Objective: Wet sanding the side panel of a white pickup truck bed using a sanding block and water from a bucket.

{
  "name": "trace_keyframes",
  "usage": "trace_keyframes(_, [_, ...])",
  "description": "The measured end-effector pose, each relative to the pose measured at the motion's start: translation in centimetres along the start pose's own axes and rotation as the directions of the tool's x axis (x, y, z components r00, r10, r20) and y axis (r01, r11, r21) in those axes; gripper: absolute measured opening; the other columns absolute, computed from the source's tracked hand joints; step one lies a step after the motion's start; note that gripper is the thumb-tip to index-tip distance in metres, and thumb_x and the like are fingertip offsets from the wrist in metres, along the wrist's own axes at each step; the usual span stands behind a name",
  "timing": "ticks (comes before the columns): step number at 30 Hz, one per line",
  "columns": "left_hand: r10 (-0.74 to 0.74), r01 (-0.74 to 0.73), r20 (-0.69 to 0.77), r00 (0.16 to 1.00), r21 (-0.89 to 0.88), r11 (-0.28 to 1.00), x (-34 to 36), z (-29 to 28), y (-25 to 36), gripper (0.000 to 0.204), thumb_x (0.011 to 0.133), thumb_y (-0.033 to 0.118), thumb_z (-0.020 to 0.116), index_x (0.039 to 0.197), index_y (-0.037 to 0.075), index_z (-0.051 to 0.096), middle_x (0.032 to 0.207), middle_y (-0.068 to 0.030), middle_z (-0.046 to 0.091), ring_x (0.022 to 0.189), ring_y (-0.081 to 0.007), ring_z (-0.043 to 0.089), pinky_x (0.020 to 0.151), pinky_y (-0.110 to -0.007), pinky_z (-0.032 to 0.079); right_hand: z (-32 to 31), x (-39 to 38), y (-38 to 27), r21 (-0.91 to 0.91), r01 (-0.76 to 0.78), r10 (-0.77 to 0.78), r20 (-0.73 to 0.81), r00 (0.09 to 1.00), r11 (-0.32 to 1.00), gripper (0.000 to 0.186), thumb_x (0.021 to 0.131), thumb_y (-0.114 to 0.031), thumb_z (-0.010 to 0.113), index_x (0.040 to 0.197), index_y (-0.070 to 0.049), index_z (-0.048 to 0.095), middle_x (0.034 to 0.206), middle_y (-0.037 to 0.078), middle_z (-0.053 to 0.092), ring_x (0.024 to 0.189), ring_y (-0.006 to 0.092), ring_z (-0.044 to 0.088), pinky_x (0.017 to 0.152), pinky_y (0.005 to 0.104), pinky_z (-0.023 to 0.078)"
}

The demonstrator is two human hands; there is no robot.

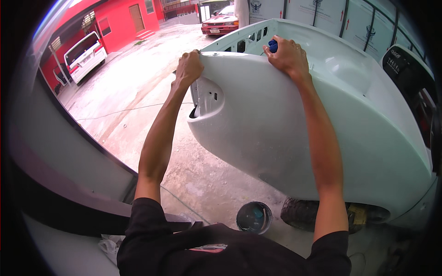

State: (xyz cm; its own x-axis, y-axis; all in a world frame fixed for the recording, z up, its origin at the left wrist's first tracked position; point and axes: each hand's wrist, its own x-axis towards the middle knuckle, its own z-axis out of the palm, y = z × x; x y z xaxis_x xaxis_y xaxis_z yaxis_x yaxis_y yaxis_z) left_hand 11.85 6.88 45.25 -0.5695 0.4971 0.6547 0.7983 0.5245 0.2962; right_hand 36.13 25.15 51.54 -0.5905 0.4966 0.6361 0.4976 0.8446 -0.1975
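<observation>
A white pickup truck bed (258,119) stretches ahead of me, its outer side panel facing me. At the panel's rear top corner, my left hand (189,67) is closed, fingers curled over the edge and their tips hidden. My right hand (291,56) rests on the top rail farther right. It is closed around a crumpled blue cloth (273,46), which shows between thumb and fingers. Below my left hand is the bare tail-light recess (212,97). Both arms are stretched forward across the panel.
A dark bucket of liquid (254,217) stands on the concrete floor beside the tire (299,214). A thin cable crosses the ground. Beyond are a red car (221,22), a white vehicle (85,55) and a red building. Covered panels (308,14) stand behind the bed.
</observation>
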Motion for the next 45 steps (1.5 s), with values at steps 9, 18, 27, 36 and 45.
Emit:
trace_keyframes(9, [-0.024, 0.023, -0.027, 0.999, -0.048, 0.999, 0.2, 1.9, -2.4, 0.024, 0.094, 0.011, 0.051, 0.102, -0.007, 0.065, 0.094, -0.0326, 0.068, 0.091, -0.0481, 0.067, 0.083, -0.052, 0.052, 0.3, 0.8, 1.2, -0.026, -0.044, 0.042, -0.069, 0.997, 0.999, 0.048, 0.087, -0.047, 0.066, 0.118, -0.01, 0.071, 0.105, 0.018, 0.073, 0.105, 0.0362, 0.068, 0.097, 0.0462, 0.051])
trace_keyframes(18, [-0.051, 0.006, -0.169, 0.984, -0.257, 0.966, -1.3, 2.6, -4.9, 0.021, 0.095, 0.007, 0.05, 0.094, -0.008, 0.065, 0.086, -0.0308, 0.067, 0.084, -0.0461, 0.067, 0.074, -0.051, 0.049, -0.3, 1.0, 0.8, -0.007, -0.091, 0.091, 0.136, 0.986, 0.996, 0.051, 0.087, -0.046, 0.066, 0.125, -0.013, 0.068, 0.119, 0.016, 0.069, 0.114, 0.0363, 0.065, 0.101, 0.0456, 0.05])
trace_keyframes(27, [-0.131, 0.128, 0.006, 0.991, -0.26, 0.957, -0.3, 2.2, -4.6, 0.027, 0.096, 0.014, 0.052, 0.106, -0.006, 0.067, 0.09, -0.0299, 0.069, 0.089, -0.0456, 0.068, 0.079, -0.052, 0.05, 0.2, 0.9, 0.7, -0.017, -0.062, 0.063, 0.095, 0.993, 0.998, 0.051, 0.086, -0.045, 0.066, 0.126, -0.014, 0.068, 0.116, 0.016, 0.071, 0.111, 0.0372, 0.066, 0.101, 0.0458, 0.05])
trace_keyframes(36, [-0.03, 0.029, -0.005, 1.0, -0.122, 0.992, -0.5, 0.6, -0.3, 0.03, 0.092, 0.012, 0.053, 0.112, -0.004, 0.067, 0.101, -0.029, 0.07, 0.095, -0.0447, 0.069, 0.086, -0.051, 0.053, -0.7, 0.5, 0.4, -0.01, -0.078, 0.079, 0.077, 0.994, 0.997, 0.049, 0.085, -0.044, 0.066, 0.122, -0.012, 0.07, 0.11, 0.018, 0.072, 0.109, 0.0365, 0.067, 0.098, 0.0458, 0.051])
trace_keyframes(45, [0.047, -0.053, 0.118, 0.992, 0.047, 0.997, -0.3, -0.8, 0.7, 0.028, 0.083, 0.003, 0.054, 0.107, -0.007, 0.065, 0.102, -0.032, 0.069, 0.1, -0.0463, 0.068, 0.085, -0.052, 0.055, 0.0, 0.4, 0.4, -0.028, -0.021, 0.021, 0.007, 1.0, 0.999, 0.041, 0.087, -0.042, 0.065, 0.113, -0.011, 0.072, 0.107, 0.018, 0.072, 0.107, 0.0359, 0.067, 0.097, 0.0447, 0.051])
